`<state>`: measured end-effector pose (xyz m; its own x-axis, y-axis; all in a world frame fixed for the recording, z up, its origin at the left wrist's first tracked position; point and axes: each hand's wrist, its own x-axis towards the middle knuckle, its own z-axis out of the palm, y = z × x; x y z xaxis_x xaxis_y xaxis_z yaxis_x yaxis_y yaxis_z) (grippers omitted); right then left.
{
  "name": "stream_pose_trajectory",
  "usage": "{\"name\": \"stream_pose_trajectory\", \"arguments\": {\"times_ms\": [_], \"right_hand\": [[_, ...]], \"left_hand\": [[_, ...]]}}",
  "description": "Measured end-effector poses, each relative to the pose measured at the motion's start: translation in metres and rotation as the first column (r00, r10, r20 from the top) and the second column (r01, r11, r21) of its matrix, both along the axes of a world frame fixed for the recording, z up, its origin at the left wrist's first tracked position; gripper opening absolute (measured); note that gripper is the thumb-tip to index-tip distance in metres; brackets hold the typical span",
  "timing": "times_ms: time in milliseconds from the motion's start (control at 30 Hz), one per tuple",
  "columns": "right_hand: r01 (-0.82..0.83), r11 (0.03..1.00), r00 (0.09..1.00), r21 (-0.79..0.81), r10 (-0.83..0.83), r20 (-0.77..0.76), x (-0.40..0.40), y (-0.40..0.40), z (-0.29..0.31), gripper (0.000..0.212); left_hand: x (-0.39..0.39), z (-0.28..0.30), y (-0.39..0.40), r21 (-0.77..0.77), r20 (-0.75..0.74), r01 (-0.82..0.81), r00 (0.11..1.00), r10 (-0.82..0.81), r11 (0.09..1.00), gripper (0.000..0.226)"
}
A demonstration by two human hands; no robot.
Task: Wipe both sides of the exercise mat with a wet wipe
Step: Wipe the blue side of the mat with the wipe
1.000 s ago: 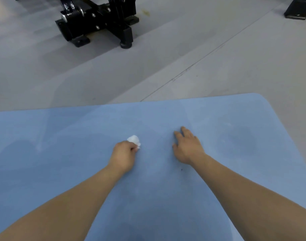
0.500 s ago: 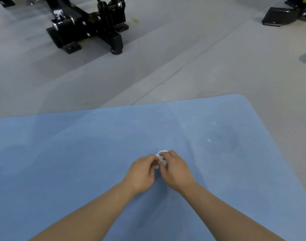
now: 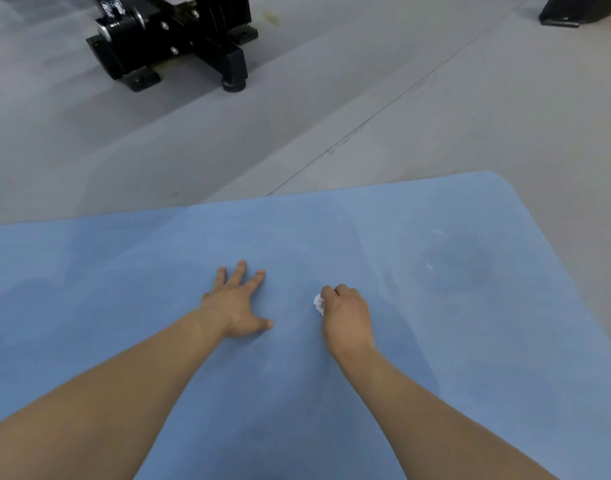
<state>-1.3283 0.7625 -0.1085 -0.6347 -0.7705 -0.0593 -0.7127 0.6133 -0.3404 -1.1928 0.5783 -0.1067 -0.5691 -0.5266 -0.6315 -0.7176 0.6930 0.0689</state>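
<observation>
A blue exercise mat (image 3: 124,278) lies flat on the grey floor and fills the lower half of the view. My left hand (image 3: 236,303) rests flat on the mat with its fingers spread. To its right, my right hand (image 3: 345,313) grips a small crumpled white wet wipe (image 3: 318,303), which sticks out at the hand's left side against the mat. A darker damp patch (image 3: 460,268) shows on the mat toward its far right corner.
A black metal machine base (image 3: 172,39) stands on the grey floor (image 3: 435,116) beyond the mat at the upper left. Another black object (image 3: 574,10) sits at the top right corner. A floor seam runs diagonally toward the mat's far edge.
The wipe passed from my left hand to my right hand when the hands met at the middle. My left hand now lies flat and spread; my right hand moved right holding the wipe.
</observation>
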Motion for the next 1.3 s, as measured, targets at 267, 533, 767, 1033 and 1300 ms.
{"name": "stream_pose_trajectory", "arguments": {"times_ms": [267,533,767,1033,1300], "right_hand": [[-0.259,0.949,0.966,-0.182,0.259,-0.02,0.066,-0.031,-0.02,0.017],[-0.103,0.987,0.967,-0.124,0.07,-0.245,-0.08,0.041,-0.034,0.024],[0.187,0.94,0.975,-0.286,-0.214,-0.066,-0.072,0.036,-0.034,0.019],[-0.182,0.953,0.982,-0.242,0.163,-0.097,0.045,-0.008,-0.033,0.027],[-0.075,0.978,0.966,-0.194,0.023,-0.256,-0.069,0.065,-0.039,0.031]], "left_hand": [[-0.003,0.004,0.002,0.022,0.057,0.012,0.998,-0.013,1.0,0.113],[-0.007,0.006,0.003,0.02,0.079,0.017,0.997,-0.019,1.0,0.112],[-0.019,0.012,0.009,0.042,0.072,-0.044,0.997,0.041,0.998,0.106],[-0.018,0.017,0.016,0.065,0.05,-0.081,0.996,0.078,0.995,0.11],[-0.013,0.017,0.014,0.095,0.078,-0.043,0.996,0.035,0.995,0.142]]}}
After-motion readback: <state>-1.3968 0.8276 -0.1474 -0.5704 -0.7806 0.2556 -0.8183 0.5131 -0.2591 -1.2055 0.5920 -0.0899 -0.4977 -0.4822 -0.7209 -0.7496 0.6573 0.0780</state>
